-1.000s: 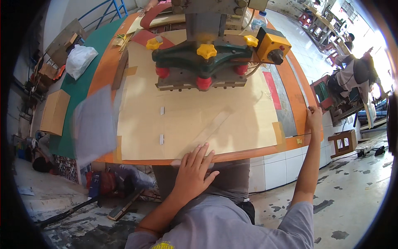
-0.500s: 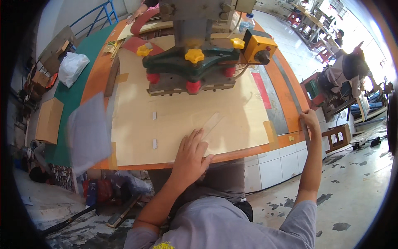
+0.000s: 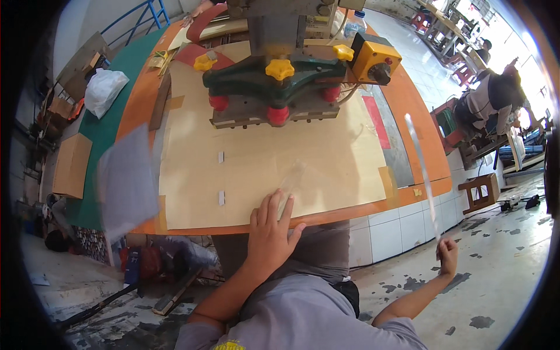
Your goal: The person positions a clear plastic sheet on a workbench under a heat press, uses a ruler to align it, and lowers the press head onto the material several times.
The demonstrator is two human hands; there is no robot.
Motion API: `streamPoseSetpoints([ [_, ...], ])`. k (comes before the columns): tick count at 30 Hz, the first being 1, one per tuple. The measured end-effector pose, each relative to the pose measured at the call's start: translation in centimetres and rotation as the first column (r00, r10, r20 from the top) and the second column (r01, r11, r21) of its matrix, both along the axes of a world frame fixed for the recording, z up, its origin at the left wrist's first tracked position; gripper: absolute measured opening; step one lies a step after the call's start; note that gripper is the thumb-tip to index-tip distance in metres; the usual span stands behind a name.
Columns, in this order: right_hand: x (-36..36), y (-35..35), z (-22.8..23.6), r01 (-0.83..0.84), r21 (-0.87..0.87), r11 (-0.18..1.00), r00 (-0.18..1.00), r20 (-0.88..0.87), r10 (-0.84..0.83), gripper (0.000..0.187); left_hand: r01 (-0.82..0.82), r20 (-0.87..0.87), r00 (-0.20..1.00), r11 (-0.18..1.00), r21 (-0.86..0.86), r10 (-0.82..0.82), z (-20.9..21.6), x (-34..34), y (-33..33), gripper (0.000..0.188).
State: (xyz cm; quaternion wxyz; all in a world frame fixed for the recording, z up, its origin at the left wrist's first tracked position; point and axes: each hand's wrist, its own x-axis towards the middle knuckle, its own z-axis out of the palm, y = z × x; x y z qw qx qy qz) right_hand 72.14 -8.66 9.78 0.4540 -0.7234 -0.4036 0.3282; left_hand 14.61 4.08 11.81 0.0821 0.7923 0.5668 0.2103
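Note:
My left hand (image 3: 271, 236) lies flat at the front edge of the cream sheet (image 3: 192, 140), fingers outstretched. Its fingertips touch a narrow clear plastic strip (image 3: 294, 174), which is faint against the sheet. Off the table's right side, my right hand (image 3: 447, 256) is closed around the lower end of a long, thin metal ruler (image 3: 424, 178). The ruler stands up from the fist and leans slightly left, its far end over the orange table. Two small white tabs, an upper one (image 3: 221, 157) and a lower one (image 3: 221, 198), sit on the cream sheet left of my left hand.
A press head (image 3: 277, 84) with yellow knobs and red feet overhangs the sheet. Beside it is a yellow control box (image 3: 376, 61). A translucent sheet (image 3: 128, 181) is at the left, near a cardboard box (image 3: 72, 166). Another person's hand (image 3: 200, 9) rests at the far edge.
My right hand has drawn the ruler off the table's right side, toward me and to the right. The left hand has shifted slightly nearer, still at the clear strip.

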Motion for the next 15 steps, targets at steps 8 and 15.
streamPoseSetpoints([
  [8, -5.8, 5.8, 2.4, -0.309, -0.215, 0.926, 0.951, -0.091, 0.296, 0.026, -0.087, -0.057, 0.995, 0.996, -0.03, 0.085, 0.4, 2.1, 0.7, 0.065],
  [15, -8.3, 13.0, 7.2, -0.319, -0.396, 0.861, 0.891, 0.184, 0.414, 0.022, 0.05, -0.033, 0.998, 0.998, 0.045, -0.048, 0.5, 1.3, 2.1, 0.062],
])
